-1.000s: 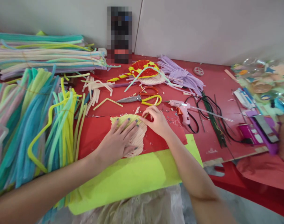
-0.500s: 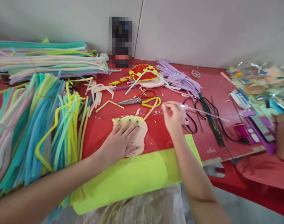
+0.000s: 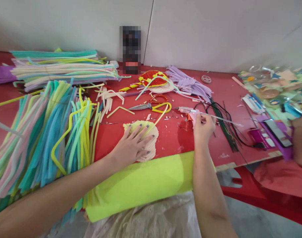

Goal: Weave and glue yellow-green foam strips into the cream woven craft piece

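Fingers spread, my left hand (image 3: 131, 142) lies flat on a cream and pale yellow ribbed pad (image 3: 151, 145) made of fuzzy stems laid side by side. One pale yellow stem (image 3: 162, 115) sticks out from the pad toward the scissors' handles. My right hand (image 3: 204, 127) is closed round the pink glue gun (image 3: 193, 116), whose nozzle points left. A clear glue stick (image 3: 225, 119) runs out of the gun's back. Just beyond the pad lie scissors (image 3: 151, 106) with red and yellow handles.
Bundles of coloured fuzzy stems (image 3: 47, 132) fill the left side. A lilac bundle (image 3: 188, 82) and a red and yellow fuzzy piece (image 3: 153, 79) lie at the back. The gun's black cord (image 3: 231, 120) crosses rightward. A yellow-green sheet (image 3: 141, 185) covers the front edge. Another person's arm (image 3: 301, 142) shows at right.
My right hand has moved right from in front of the glue gun's nozzle and now grips the gun. My left hand stays on the pad, its fingers spread wider. The view has shifted slightly.
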The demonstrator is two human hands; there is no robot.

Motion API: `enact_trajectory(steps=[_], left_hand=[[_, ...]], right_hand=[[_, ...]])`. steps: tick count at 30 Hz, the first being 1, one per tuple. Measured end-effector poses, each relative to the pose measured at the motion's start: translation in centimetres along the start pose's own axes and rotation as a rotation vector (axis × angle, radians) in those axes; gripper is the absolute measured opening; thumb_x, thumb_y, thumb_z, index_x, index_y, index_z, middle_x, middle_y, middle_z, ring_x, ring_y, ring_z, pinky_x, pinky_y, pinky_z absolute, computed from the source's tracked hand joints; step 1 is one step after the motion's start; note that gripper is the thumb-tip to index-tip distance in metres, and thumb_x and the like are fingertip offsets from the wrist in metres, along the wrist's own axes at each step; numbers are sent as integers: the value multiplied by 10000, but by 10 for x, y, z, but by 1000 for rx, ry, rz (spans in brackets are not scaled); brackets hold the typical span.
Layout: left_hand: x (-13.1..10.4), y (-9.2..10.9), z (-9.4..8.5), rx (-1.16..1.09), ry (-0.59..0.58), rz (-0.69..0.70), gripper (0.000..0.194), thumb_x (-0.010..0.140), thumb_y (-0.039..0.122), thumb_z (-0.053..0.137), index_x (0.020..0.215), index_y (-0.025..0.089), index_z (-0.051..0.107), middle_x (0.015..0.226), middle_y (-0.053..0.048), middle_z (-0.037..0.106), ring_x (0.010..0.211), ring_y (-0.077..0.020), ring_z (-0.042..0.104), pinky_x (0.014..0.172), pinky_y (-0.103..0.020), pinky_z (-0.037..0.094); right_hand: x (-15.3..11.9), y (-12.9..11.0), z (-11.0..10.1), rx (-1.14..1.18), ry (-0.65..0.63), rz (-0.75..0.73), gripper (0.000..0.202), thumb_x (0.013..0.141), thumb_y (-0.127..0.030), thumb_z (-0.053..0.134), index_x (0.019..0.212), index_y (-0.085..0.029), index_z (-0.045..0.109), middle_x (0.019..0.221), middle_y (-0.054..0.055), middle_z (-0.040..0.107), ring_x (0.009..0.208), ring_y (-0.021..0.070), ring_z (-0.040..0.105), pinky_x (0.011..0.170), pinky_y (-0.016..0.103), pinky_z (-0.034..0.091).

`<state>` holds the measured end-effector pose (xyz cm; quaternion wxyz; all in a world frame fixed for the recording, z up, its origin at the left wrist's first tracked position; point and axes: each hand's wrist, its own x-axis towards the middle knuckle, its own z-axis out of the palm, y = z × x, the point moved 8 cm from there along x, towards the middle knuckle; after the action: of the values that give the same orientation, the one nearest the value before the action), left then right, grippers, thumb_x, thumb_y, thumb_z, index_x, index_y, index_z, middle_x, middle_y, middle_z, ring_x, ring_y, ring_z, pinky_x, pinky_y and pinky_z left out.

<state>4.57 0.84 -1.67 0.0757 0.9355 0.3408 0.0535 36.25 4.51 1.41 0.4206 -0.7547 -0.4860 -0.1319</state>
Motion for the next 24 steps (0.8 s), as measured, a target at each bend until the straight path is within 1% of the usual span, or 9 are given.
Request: enact_trajectory(steps=[2, 6, 8, 10, 13, 15, 16, 19, 24], left_hand=[[-1, 1, 0, 3, 4, 13, 544, 970, 431, 413, 1489, 303, 313, 1585, -111, 262, 1461, -334, 216, 1144, -602, 175], [-2, 0, -1, 10, 39, 17, 557, 962, 458, 423, 1487, 305, 319, 1592, -171, 204, 1451, -357, 236, 1142, -585, 183], [-2, 0, 0, 16, 49, 11, 562, 957, 467, 429, 1485, 306, 323, 1587, -195, 201, 1447, -371, 239, 1137, -579, 196], [-2, 0, 0, 21, 45, 14, 566, 956, 464, 433, 1487, 308, 317, 1578, -204, 221, 1444, -377, 243, 1132, -582, 202], [-3, 0, 0, 17, 43, 15, 576, 954, 470, 433, 1493, 316, 299, 1577, -195, 232, 1445, -375, 244, 1130, -591, 198], [-3, 0, -1, 9, 51, 15, 578, 953, 475, 433, 1493, 318, 300, 1582, -185, 223, 1448, -371, 237, 1130, -593, 195], [-3, 0, -1, 5, 55, 14, 576, 952, 474, 435, 1491, 315, 307, 1584, -182, 221, 1449, -370, 233, 1131, -592, 195], [-3, -1, 0, 9, 57, 17, 571, 952, 462, 446, 1486, 304, 321, 1587, -180, 216, 1451, -363, 233, 1131, -589, 200], [-1, 4, -6, 76, 55, 18, 610, 952, 461, 439, 1506, 265, 278, 1594, -166, 203, 1459, -358, 210, 1143, -603, 175]], right_hand=[[-8, -26, 1, 7, -43, -83, 240, 908, -366, 493, 779, -193, 600, 821, 79, 594, 843, 216, 553, 827, 378, 454], [-44, -91, 6, 54, -215, -324, 183, 927, -283, 479, 941, -220, 650, 1024, 104, 651, 1007, 245, 592, 942, 430, 422], [-55, -101, 7, 77, -277, -368, 198, 925, -268, 480, 1015, -240, 655, 1102, 99, 647, 1050, 247, 591, 953, 435, 422], [-51, -84, 0, 86, -206, -298, 206, 920, -269, 476, 1006, -229, 658, 1079, 105, 646, 1054, 246, 582, 950, 431, 430], [-28, -22, -13, 7, -23, -45, 198, 875, -290, 497, 919, -187, 661, 926, 112, 639, 953, 247, 575, 894, 413, 447], [-18, 20, -12, -30, -7, 143, 215, 845, -315, 496, 889, -170, 649, 931, 117, 627, 831, 220, 577, 819, 382, 463], [-16, 35, -7, -47, -61, 207, 234, 846, -337, 484, 880, -168, 642, 907, 112, 634, 791, 212, 573, 796, 371, 459], [-15, 49, 4, -52, -151, 243, 304, 858, -434, 476, 805, -178, 632, 781, 91, 647, 726, 215, 565, 730, 353, 440], [-19, 37, 19, -120, -253, 228, 349, 826, -533, 529, 831, -192, 602, 799, 76, 648, 748, 216, 565, 715, 333, 411]])
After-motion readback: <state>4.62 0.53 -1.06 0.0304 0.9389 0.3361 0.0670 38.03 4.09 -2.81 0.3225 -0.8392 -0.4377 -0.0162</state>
